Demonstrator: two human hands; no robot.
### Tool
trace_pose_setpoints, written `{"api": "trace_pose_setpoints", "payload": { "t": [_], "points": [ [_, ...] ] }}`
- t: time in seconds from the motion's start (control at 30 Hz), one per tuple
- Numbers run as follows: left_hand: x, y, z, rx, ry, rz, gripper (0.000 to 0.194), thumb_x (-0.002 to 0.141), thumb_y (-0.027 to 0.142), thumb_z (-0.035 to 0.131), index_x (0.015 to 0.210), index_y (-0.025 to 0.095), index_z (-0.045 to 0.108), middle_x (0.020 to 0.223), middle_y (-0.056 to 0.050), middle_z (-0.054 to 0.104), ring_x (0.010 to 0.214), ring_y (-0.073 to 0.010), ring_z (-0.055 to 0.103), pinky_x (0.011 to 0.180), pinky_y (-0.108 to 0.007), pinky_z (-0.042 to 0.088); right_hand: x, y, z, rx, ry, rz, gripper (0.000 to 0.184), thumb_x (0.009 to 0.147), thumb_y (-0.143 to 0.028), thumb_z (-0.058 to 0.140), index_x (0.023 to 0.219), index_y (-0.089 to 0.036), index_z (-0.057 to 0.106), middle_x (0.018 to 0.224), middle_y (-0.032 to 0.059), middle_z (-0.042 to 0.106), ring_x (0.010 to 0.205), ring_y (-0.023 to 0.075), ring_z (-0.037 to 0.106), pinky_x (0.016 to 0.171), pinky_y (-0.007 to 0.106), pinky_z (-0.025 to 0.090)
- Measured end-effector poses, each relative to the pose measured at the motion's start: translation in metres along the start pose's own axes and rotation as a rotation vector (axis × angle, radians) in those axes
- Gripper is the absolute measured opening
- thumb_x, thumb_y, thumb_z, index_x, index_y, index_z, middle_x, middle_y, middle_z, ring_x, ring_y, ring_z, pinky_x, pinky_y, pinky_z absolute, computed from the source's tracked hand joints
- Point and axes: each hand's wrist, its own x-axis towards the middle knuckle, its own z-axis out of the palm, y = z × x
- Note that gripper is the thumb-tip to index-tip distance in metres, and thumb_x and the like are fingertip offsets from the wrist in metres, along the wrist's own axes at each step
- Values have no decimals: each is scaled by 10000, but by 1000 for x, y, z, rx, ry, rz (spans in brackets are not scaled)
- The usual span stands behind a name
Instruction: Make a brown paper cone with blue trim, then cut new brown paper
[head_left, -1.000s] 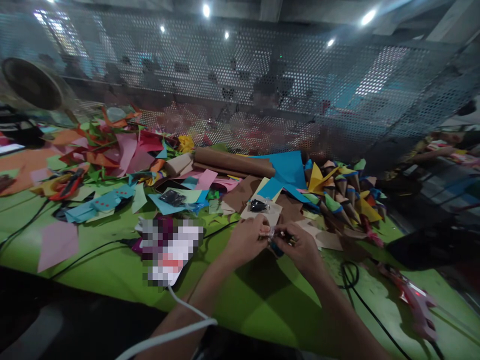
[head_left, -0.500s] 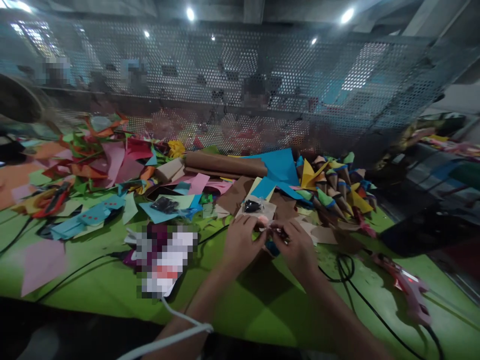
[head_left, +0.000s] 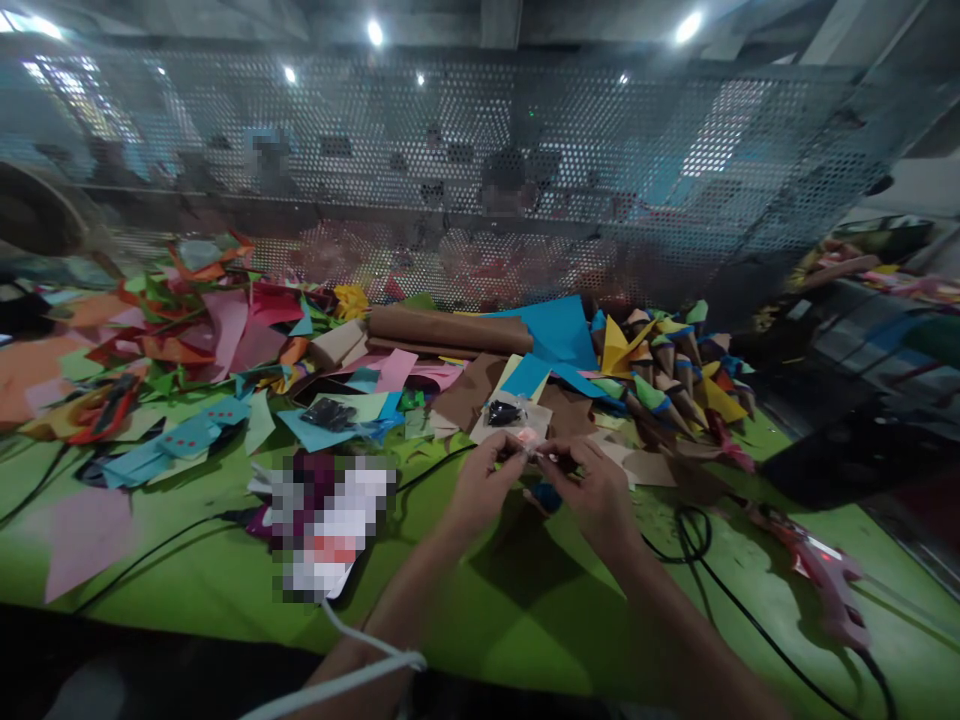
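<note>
Above the near middle of the table, my left hand (head_left: 481,488) and my right hand (head_left: 598,492) meet fingertip to fingertip. Both pinch a small pale, shiny piece (head_left: 531,450), too small and blurred to name. A pinkish round patch (head_left: 528,436) shows just behind the fingers. Below my fingertips lies a small dark blue object (head_left: 545,496), partly shadowed. Just beyond my hands, a clear packet with black pieces (head_left: 507,411) rests on pale paper.
A pink glue gun (head_left: 829,580) lies at right with its black cord (head_left: 739,610). Several paper cones (head_left: 664,365) are heaped behind it. Left are a blurred-out white box (head_left: 349,530), orange-handled scissors (head_left: 109,405) and piled coloured paper (head_left: 225,320). A brown roll (head_left: 450,328) lies at the back.
My hands stay together at nearly the same spot, with the fingertips slightly shifted around the small piece. The view has tilted a little; the table things look unmoved.
</note>
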Motion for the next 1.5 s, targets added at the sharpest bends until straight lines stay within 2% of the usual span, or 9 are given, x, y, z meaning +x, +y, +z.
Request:
{"api": "trace_pose_setpoints", "payload": {
  "t": [0.2,0.3,0.67,0.9,1.0,1.17,1.27,1.37,1.5],
  "points": [
    [1,3,0,-223,-25,-97,152,815,318,576,757,186,531,755,9,550,778,-146,525,764,-265,417,6,1,-1,423,-70,316,290,776,-453,709,871,-180,694,807,56,721,716,196,652,647,296,520],
    [1,5,0,-239,-35,-105,144,811,314,570,762,189,517,752,15,537,766,-141,513,752,-260,408,7,1,-2,524,-94,366,322,740,-471,735,862,-177,691,806,56,726,724,200,657,661,303,522],
    [-2,-4,0,275,-13,211,82,885,193,477,809,199,509,864,-21,564,862,-175,527,792,-291,408,2,4,-5,-4,-69,16,101,882,-271,619,920,-218,696,862,41,683,773,190,640,659,271,474],
    [-3,-4,3,254,-39,123,98,912,224,467,824,202,504,840,-7,564,821,-164,524,751,-277,407,2,3,-6,3,-66,-36,84,864,-220,592,871,-209,675,841,50,665,755,189,619,663,283,465],
    [-1,-1,3,179,-25,65,103,907,238,473,814,201,499,811,7,557,790,-150,520,725,-260,406,3,3,-4,228,-74,121,108,832,-311,643,847,-207,669,813,46,665,734,187,607,650,290,470],
    [3,2,-5,145,96,7,110,882,245,490,781,203,487,767,18,559,754,-142,530,714,-253,415,7,4,-5,732,-114,480,332,664,-449,805,783,-180,651,703,16,630,624,147,557,564,258,438],
    [5,2,-19,317,241,27,109,881,251,488,781,209,497,775,5,592,753,-157,559,703,-265,416,10,4,-6,844,-104,533,343,620,-433,847,760,-176,666,665,-1,608,589,127,528,547,246,419],
    [7,3,-36,689,402,-7,127,881,309,524,794,216,530,777,-28,632,765,-204,594,696,-302,400,11,4,-7,859,-96,535,337,603,-430,862,757,-185,690,667,0,625,594,129,543,555,246,436],
    [8,5,-50,1029,352,-128,242,900,408,520,768,218,591,758,-64,692,800,-264,632,749,-369,396,10,5,-7,793,-75,525,345,593,-456,862,767,-195,718,730,26,691,659,161,613,606,271,487]
  ]
}}
